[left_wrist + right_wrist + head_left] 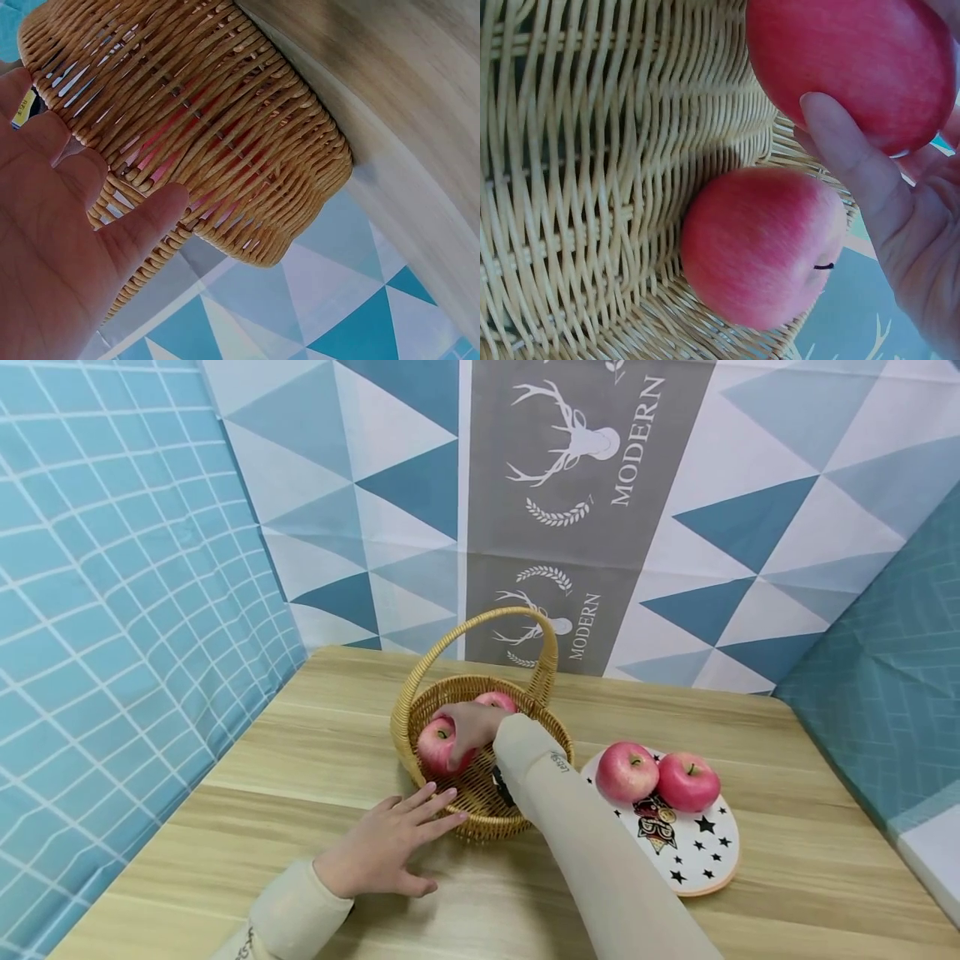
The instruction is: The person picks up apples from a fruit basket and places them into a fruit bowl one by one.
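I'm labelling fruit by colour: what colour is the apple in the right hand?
Pinkish red; the apple shows best in the right wrist view.

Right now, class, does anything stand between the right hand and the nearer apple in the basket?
Nothing visible does: the right hand already grips the nearer apple. The other apple sits farther back in the basket, and the left hand is at the near rim; neither comes between them.

Right hand (922, 236) grips a red apple (851, 64), thumb on its lower side in frame. Second apple (754, 247), pinkish-red, lies in the wicker basket (577, 150), dark stem facing frame right. Grey-blue backdrop (855, 311) with pale print, lower right corner.
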A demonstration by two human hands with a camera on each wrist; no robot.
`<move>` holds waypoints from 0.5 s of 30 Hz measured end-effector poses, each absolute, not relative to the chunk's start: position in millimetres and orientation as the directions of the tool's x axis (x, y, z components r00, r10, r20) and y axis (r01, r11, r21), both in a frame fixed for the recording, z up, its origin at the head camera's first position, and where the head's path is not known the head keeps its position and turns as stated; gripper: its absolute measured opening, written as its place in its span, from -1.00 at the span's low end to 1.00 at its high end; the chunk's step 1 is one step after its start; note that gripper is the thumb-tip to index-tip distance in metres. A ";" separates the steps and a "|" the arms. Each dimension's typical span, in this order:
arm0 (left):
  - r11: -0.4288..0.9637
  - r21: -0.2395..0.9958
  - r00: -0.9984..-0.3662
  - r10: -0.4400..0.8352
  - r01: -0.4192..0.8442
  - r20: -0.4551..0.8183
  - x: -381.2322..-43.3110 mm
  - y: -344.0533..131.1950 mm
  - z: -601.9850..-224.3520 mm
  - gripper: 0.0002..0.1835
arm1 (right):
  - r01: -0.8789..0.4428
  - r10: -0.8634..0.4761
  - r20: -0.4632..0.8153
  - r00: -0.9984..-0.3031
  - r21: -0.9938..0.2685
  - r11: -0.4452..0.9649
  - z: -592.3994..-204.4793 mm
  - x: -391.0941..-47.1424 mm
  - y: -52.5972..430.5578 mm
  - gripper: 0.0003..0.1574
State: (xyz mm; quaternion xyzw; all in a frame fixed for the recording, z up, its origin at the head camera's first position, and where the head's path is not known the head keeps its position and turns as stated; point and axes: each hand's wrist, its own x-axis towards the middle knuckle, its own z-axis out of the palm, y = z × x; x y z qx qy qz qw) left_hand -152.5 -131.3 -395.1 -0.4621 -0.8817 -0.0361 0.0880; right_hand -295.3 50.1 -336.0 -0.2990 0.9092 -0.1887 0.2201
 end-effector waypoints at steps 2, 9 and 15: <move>0.572 -0.031 -0.557 0.809 0.820 0.187 -152.9 -131.2 -392.5 -0.16 | -0.465 -0.627 -0.282 -0.726 -0.470 0.750 -331.7 -296.4 51.3 0.02; 0.572 -0.045 -0.557 0.811 0.819 0.179 -151.5 -131.1 -387.2 -0.17 | -0.427 -0.617 -0.270 -0.740 -0.520 0.740 -321.8 -299.2 56.4 0.02; 0.566 -0.026 -0.552 0.812 0.824 0.188 -149.1 -130.1 -391.9 -0.15 | -0.516 -0.646 -0.256 -0.719 -0.424 0.744 -309.5 -292.8 62.9 -0.04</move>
